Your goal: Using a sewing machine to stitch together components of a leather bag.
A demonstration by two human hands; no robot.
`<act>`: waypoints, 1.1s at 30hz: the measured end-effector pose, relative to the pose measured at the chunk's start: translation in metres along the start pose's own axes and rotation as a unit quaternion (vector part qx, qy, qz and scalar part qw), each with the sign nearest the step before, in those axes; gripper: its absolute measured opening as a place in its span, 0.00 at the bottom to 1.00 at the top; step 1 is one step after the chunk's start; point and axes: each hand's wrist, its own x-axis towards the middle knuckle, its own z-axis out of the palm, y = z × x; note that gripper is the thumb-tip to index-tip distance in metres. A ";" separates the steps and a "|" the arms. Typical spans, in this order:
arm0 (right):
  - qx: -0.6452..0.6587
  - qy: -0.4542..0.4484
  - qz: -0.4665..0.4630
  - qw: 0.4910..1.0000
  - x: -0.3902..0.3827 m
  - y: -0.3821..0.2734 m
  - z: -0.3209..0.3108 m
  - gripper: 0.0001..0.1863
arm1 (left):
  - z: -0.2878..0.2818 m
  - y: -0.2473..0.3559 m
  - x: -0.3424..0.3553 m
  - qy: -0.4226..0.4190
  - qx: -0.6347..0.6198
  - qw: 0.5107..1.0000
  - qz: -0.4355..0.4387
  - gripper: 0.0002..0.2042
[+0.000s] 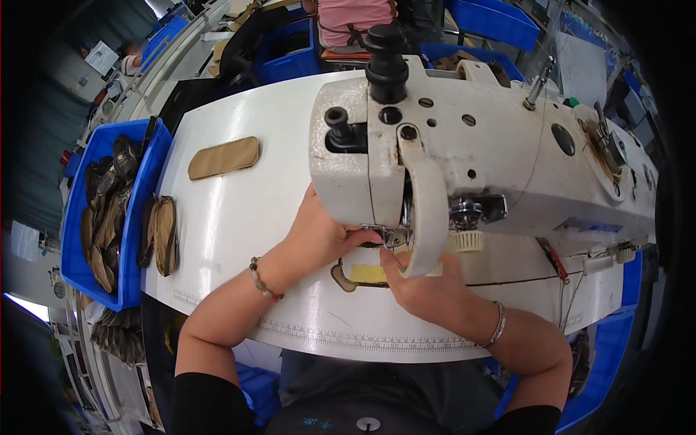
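A white sewing machine (486, 145) fills the upper right of the white table. My left hand (319, 239) is at the left of its needle area, thumb and finger closed by the presser foot (391, 235); what they hold is too small to make out. My right hand (424, 286) is closed just below the foot, its fingertips by the needle, with what they grip hidden. Under the foot lie a small tan piece with dark edging (342, 279) and a yellow strip (368, 272), partly covered by my hands.
A tan oblong piece (223, 157) lies on the table (246, 123). At left, a blue bin (76, 239) holds dark pouches, with tan pieces (163, 235) beside it. Red-handled snips (552, 257) lie at right. A co-worker in pink (351, 22) is beyond the machine.
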 end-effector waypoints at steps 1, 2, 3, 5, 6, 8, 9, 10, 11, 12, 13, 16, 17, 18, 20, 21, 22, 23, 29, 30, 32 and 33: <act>0.018 0.015 0.015 1.000 -0.002 0.001 0.006 0.14 | -0.001 0.000 -0.001 -0.001 0.002 1.000 -0.001 0.14; 0.016 0.015 0.016 1.000 -0.006 0.003 0.016 0.14 | -0.001 0.001 0.000 -0.003 0.007 1.000 0.003 0.14; 0.058 0.042 0.071 0.995 -0.011 0.006 0.027 0.13 | 0.000 0.002 0.001 -0.004 0.011 1.000 0.007 0.14; 0.103 0.067 0.122 0.985 -0.002 0.004 0.020 0.12 | 0.000 0.001 -0.002 -0.009 0.016 1.000 0.001 0.14; 0.078 0.051 0.089 0.992 0.001 0.004 0.009 0.12 | 0.000 0.001 -0.003 -0.013 0.021 1.000 -0.003 0.14; 0.052 0.036 0.056 0.996 0.006 0.004 -0.003 0.11 | 0.000 0.003 -0.003 -0.016 0.035 0.999 -0.009 0.14; 0.033 0.021 0.038 0.999 0.006 0.004 -0.004 0.11 | -0.001 0.004 -0.002 -0.019 0.048 0.999 -0.014 0.15; 0.013 0.006 0.021 1.000 0.005 0.005 -0.005 0.12 | -0.001 0.005 -0.002 -0.019 0.048 0.999 -0.014 0.15; 0.013 0.006 0.021 1.000 0.004 0.006 -0.003 0.12 | -0.001 0.005 -0.001 -0.014 0.056 0.998 -0.016 0.15; 0.020 0.007 0.016 1.000 0.002 0.007 0.000 0.12 | -0.001 0.006 0.000 -0.008 0.064 0.998 -0.018 0.15; 0.025 0.008 0.012 1.000 0.000 0.009 0.003 0.12 | -0.001 0.007 0.001 -0.008 0.063 0.998 -0.017 0.15; 0.020 0.044 -0.007 0.999 -0.004 0.013 0.019 0.13 | 0.001 0.008 0.003 0.015 0.069 0.997 -0.024 0.16; 0.021 0.045 -0.007 0.999 -0.004 0.012 0.019 0.13 | 0.001 0.007 0.003 0.018 0.066 0.997 -0.030 0.16; 0.031 0.034 -0.001 0.999 -0.002 0.012 0.018 0.13 | 0.002 0.006 0.003 0.022 0.063 0.997 -0.037 0.17; 0.039 0.023 0.006 0.999 -0.005 0.013 0.022 0.13 | 0.001 0.010 0.005 0.016 0.064 0.997 -0.048 0.17; 0.048 0.036 0.004 0.998 -0.011 0.015 0.034 0.13 | 0.001 0.012 0.006 0.010 0.066 0.996 -0.061 0.17; 0.059 0.048 0.000 0.997 -0.008 0.014 0.035 0.13 | 0.000 0.012 0.006 0.010 0.066 0.996 -0.062 0.17; 0.060 0.048 0.000 0.997 -0.006 0.014 0.031 0.13 | 0.000 0.012 0.005 0.012 0.064 0.996 -0.061 0.17; 0.019 0.012 0.000 1.000 -0.002 0.013 0.020 0.11 | 0.003 0.008 0.006 0.037 0.062 0.997 -0.041 0.16; 0.031 0.022 0.002 0.999 -0.008 0.015 0.030 0.11 | 0.004 0.009 0.007 0.039 0.064 0.997 -0.035 0.17; 0.045 0.033 0.001 0.998 0.000 0.012 0.022 0.10 | 0.004 0.008 0.005 0.035 0.063 0.996 -0.043 0.17; 0.028 0.029 0.005 0.999 0.002 0.010 0.011 0.09 | 0.004 0.008 0.005 0.030 0.062 0.996 -0.050 0.17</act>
